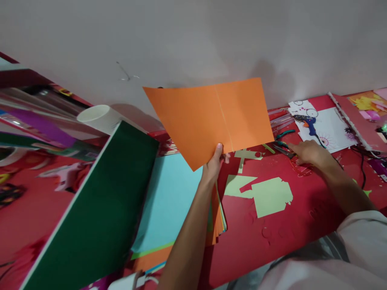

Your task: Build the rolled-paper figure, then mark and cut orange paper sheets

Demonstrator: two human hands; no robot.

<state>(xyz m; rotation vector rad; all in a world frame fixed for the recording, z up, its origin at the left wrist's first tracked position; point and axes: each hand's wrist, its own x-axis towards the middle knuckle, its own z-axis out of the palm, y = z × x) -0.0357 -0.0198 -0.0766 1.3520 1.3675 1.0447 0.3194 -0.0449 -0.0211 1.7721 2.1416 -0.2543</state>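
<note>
My left hand is closed on a sheet of orange paper, with the thumb on its near face. A pale crease line runs across the sheet, which is raised in front of the wall. Over at the right, my right hand is low over the red tabletop, its fingers apart beside the metal jaws of a pair of pliers. Whether it touches them I cannot tell. Pale green paper cutouts lie between my arms. Under my left forearm is a stack of coloured paper with a light blue sheet on top.
A dark green board stands upright at the left, near a white roll. A blue glue gun rests on white paper at the far right, with a black cord nearby. The grey wall closes off the back.
</note>
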